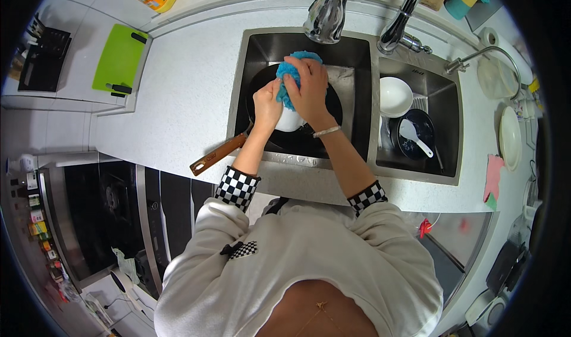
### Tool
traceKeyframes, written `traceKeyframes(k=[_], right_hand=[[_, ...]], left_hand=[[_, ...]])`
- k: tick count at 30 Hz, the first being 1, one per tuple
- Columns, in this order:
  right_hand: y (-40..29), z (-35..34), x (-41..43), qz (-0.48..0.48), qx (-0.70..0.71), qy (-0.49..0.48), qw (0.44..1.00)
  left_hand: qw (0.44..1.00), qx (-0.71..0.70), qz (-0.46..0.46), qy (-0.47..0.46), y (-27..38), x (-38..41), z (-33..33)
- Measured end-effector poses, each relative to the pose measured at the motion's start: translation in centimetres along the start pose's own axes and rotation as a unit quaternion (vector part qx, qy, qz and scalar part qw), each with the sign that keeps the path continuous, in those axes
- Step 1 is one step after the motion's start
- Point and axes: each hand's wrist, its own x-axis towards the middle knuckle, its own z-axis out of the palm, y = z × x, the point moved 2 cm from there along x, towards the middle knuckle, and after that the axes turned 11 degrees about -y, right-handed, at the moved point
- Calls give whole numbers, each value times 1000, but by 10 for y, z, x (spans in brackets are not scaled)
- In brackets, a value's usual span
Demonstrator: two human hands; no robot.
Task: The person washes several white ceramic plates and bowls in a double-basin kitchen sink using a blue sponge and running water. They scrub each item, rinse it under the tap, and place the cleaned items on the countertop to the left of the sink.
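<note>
My left hand (267,104) grips the side of a white rounded dish, seemingly a bowl (289,121), over the left sink basin. A fluffy blue cloth (285,76) is bunched under my right hand (311,87), which presses it against the dish. Cloth and fingers hide much of the dish. Beneath both hands sits a black frying pan (333,109) in the basin. Its brown handle (218,154) sticks out over the front left rim onto the counter.
Above the left basin (362,96) hangs a chrome faucet (328,18). In the right basin are a white bowl (395,97) and a black bowl (403,146) with a white spoon (415,136). A green cutting board (120,60) leans at the left; a pink cloth (493,176) lies right.
</note>
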Motion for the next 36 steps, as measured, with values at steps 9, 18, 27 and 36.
traceKeyframes(k=[9,18,27,36], right_hand=[[86,-5,27,156,145,-39,976],[3,0,1,7,-112,3,994],[92,-3,28,169,62,-80,980],[147,12,-53,177,46,-174,968]], left_hand=[[998,58,24,11,8,-9,5],[995,91,35,20,-5,-6,-1],[999,22,-33,2,13,-13,-9],[996,-86,20,-2,35,-9,-27]])
